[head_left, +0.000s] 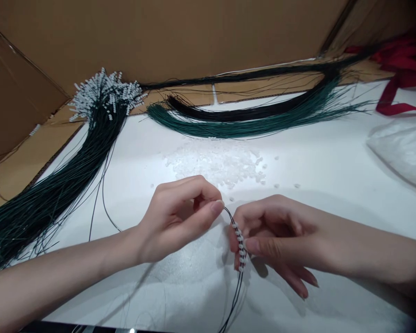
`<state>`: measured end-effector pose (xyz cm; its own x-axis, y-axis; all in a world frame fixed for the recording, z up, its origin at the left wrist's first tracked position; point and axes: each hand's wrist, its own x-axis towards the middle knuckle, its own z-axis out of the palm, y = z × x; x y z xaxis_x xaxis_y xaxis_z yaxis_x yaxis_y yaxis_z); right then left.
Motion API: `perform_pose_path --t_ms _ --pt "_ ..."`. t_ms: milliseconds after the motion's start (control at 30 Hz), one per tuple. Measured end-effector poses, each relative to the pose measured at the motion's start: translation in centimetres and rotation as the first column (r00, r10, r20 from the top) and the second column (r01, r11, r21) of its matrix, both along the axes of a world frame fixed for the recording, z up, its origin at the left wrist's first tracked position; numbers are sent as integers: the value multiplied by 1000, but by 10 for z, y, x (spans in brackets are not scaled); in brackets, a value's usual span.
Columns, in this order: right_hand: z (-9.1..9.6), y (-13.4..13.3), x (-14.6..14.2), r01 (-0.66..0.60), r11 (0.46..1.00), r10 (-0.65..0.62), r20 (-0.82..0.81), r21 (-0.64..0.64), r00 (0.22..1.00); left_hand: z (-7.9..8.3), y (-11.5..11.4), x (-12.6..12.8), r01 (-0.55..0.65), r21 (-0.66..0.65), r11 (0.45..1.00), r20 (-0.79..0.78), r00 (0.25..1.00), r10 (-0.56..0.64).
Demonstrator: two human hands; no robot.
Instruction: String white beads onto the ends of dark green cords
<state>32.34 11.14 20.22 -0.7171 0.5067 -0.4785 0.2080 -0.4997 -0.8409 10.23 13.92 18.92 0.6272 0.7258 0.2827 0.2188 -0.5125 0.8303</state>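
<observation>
My left hand [180, 217] is closed in a pinch on the looped top of thin dark cords [229, 215]. My right hand [273, 236] pinches the same cords lower down, where several small white beads [241, 249] sit in a row on them. The cords hang down toward the front edge. Both hands are over a white table [333, 175]. A scatter of loose white beads [222, 164] lies just beyond my hands.
A thick bundle of dark green cords with white beaded ends [104, 95] runs along the left. More green and black cords [249, 118] lie across the back. Red ribbon [402, 69] and a clear plastic bag [402, 148] sit at the right. Brown cardboard [159, 32] walls the back.
</observation>
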Motion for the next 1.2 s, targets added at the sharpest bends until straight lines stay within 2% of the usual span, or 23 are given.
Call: perform_pose_path --t_ms 400,567,700,867,1000,1200 --pt "0 -2 -1 7 1000 -8 21 19 1000 -1 0 1 7 -13 1000 -9 1000 -7" --pt "-1 -2 0 31 999 -31 3 25 1000 0 0 2 12 8 1000 -13 1000 -12" --pt "0 -2 -1 89 996 -89 -14 26 996 2 -1 2 65 50 997 -28 998 -63" --pt "2 -4 -6 221 955 -231 26 196 973 3 -2 3 84 96 992 -46 996 -80" --pt "-1 -9 -7 222 940 -245 62 258 967 2 -2 3 80 115 990 -42 996 -76" --pt "-9 -13 -6 170 945 -198 74 279 977 0 -1 1 -22 -39 999 35 999 23"
